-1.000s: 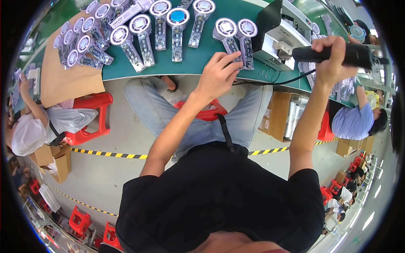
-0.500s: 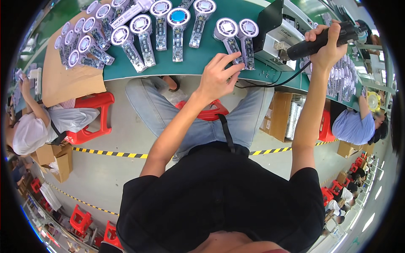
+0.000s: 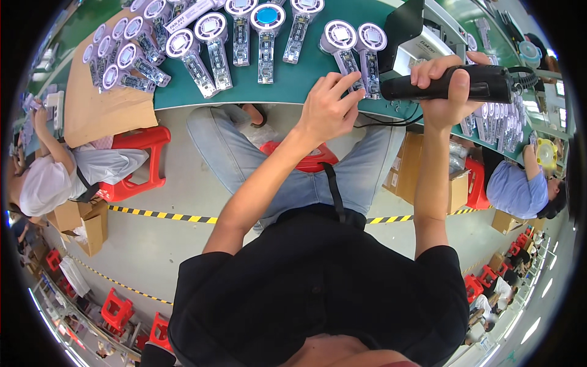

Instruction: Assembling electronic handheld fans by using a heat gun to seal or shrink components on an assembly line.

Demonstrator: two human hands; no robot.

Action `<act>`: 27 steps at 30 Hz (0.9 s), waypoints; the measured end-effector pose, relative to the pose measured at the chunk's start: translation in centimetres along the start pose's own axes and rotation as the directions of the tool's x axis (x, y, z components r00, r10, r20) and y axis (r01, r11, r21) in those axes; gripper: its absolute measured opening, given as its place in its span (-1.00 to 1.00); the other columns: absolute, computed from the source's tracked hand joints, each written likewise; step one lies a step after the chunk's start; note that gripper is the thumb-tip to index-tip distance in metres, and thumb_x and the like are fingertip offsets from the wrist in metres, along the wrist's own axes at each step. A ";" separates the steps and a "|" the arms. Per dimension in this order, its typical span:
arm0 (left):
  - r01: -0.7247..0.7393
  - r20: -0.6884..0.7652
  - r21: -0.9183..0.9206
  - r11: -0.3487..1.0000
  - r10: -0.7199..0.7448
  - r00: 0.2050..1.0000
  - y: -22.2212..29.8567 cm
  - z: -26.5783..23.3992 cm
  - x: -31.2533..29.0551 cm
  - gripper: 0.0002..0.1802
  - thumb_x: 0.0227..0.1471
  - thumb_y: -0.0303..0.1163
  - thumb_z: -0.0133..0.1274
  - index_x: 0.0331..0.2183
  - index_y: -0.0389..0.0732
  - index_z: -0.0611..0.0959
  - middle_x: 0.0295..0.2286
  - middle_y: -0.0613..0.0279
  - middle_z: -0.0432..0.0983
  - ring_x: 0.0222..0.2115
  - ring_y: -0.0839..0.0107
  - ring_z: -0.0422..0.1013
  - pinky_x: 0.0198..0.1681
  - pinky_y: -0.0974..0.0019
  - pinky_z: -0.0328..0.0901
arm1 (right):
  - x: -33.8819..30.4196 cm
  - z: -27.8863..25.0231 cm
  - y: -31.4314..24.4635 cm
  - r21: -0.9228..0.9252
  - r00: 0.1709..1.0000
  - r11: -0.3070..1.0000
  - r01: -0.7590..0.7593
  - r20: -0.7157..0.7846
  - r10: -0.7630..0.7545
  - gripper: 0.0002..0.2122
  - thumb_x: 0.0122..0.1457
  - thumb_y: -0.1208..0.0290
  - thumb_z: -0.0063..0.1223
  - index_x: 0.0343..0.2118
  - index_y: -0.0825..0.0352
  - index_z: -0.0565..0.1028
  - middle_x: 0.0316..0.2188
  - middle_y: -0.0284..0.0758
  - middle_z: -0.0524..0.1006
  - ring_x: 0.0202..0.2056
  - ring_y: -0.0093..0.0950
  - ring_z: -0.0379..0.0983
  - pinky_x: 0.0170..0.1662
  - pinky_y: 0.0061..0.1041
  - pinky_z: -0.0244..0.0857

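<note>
My right hand (image 3: 449, 92) grips a black electric screwdriver (image 3: 486, 84), held nearly level above the right part of the bench, with a coiled cord at its right end. My left hand (image 3: 330, 109) is at the bench's front edge, its fingers pinching the lower handle end of a handheld fan (image 3: 339, 38). That fan has a round lavender head and an exposed circuit board in its handle. Right beside it lies a second similar fan (image 3: 371, 38). Farther left is a fan with a blue disc (image 3: 267, 16) on its head.
Several more open fans (image 3: 182, 46) lie on the green bench (image 3: 244, 96) and on brown cardboard (image 3: 116, 119) at left. A metal box-shaped device (image 3: 422, 46) stands at right, near more fans (image 3: 498, 125). Co-workers sit on both sides; a red stool (image 3: 143, 160) stands left.
My right hand has brought the screwdriver left and slightly down, closer to the two fans. The left hand stays at the same fan; the whole view has shifted slightly.
</note>
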State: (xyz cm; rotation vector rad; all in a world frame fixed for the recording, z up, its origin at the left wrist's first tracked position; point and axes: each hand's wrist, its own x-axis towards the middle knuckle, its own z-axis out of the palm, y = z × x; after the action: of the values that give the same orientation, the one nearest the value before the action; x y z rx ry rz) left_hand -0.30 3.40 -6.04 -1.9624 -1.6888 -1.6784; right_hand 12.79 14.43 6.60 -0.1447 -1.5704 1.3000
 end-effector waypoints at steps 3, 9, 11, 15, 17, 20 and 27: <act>-0.020 0.002 0.017 1.000 0.020 1.000 -0.1 0.1 -0.1 -0.72 -0.36 -0.59 0.11 -0.41 -0.25 0.65 -0.17 0.11 0.48 -0.31 0.19 0.39 -0.32 0.21 0.31 | 0.0 0.2 0.2 -0.008 1.000 1.000 0.016 -0.013 -0.016 -0.62 0.24 0.29 -0.03 0.05 0.21 0.15 -0.54 -0.21 0.38 -0.61 -0.41 0.32 -0.50 -0.27 0.29; 0.003 0.009 0.009 1.000 -0.003 1.000 0.0 -0.1 0.0 -0.72 -0.36 -0.60 0.14 -0.41 -0.25 0.65 -0.17 0.12 0.50 -0.31 0.17 0.39 -0.30 0.20 0.32 | -0.1 1.0 0.8 0.087 0.995 0.995 0.047 -0.088 -0.039 -0.62 0.18 0.47 0.04 -0.01 0.37 0.17 -0.61 -0.22 0.42 -0.67 -0.43 0.36 -0.55 -0.34 0.36; 0.022 0.012 0.000 1.000 -0.022 1.000 0.1 -0.1 0.0 -0.72 -0.36 -0.61 0.16 -0.41 -0.25 0.65 -0.17 0.14 0.51 -0.32 0.16 0.40 -0.28 0.19 0.34 | -0.2 1.2 1.0 0.085 0.997 0.995 0.046 -0.068 -0.041 -0.64 0.18 0.48 0.04 -0.03 0.35 0.16 -0.61 -0.22 0.41 -0.67 -0.45 0.34 -0.55 -0.36 0.34; 0.031 0.026 0.008 0.999 -0.032 0.999 0.1 -0.2 -0.1 -0.71 -0.36 -0.61 0.16 -0.40 -0.25 0.65 -0.15 0.14 0.50 -0.32 0.16 0.40 -0.28 0.19 0.33 | -0.7 1.8 1.1 0.081 0.998 0.996 0.045 -0.052 -0.041 -0.65 0.19 0.48 0.04 -0.08 0.30 0.13 -0.61 -0.23 0.39 -0.68 -0.50 0.28 -0.55 -0.39 0.32; 0.034 0.029 0.014 0.999 -0.034 0.999 0.1 -0.2 -0.1 -0.71 -0.35 -0.61 0.16 -0.40 -0.25 0.64 -0.15 0.14 0.50 -0.32 0.17 0.40 -0.28 0.19 0.33 | -1.1 1.9 1.2 0.104 0.998 0.994 0.044 -0.054 -0.038 -0.65 0.19 0.47 0.04 -0.08 0.30 0.12 -0.60 -0.23 0.39 -0.68 -0.50 0.28 -0.54 -0.38 0.32; 0.036 0.025 0.010 0.999 -0.036 0.999 0.2 -0.1 -0.1 -0.71 -0.35 -0.61 0.16 -0.40 -0.25 0.64 -0.14 0.14 0.50 -0.32 0.17 0.40 -0.28 0.19 0.33 | -1.4 1.9 1.4 0.130 0.998 0.989 0.066 -0.024 -0.063 -0.64 0.19 0.45 0.05 -0.07 0.29 0.12 -0.59 -0.23 0.39 -0.67 -0.49 0.28 -0.53 -0.39 0.32; 0.013 0.025 -0.018 1.000 -0.013 1.000 -0.2 0.1 -0.2 -0.72 -0.33 -0.59 0.12 -0.39 -0.26 0.64 -0.17 0.13 0.48 -0.30 0.20 0.38 -0.28 0.21 0.31 | -1.7 1.2 1.0 -0.058 0.998 0.998 0.004 -0.055 -0.007 -0.59 0.22 0.15 0.04 -0.01 0.12 0.13 -0.56 -0.28 0.36 -0.63 -0.47 0.28 -0.51 -0.35 0.26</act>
State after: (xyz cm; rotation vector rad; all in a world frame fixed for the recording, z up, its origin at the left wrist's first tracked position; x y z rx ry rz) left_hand -0.34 3.44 -6.34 -1.9924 -1.7039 -1.6867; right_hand 12.12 12.94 4.91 -0.2114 -1.5613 1.2366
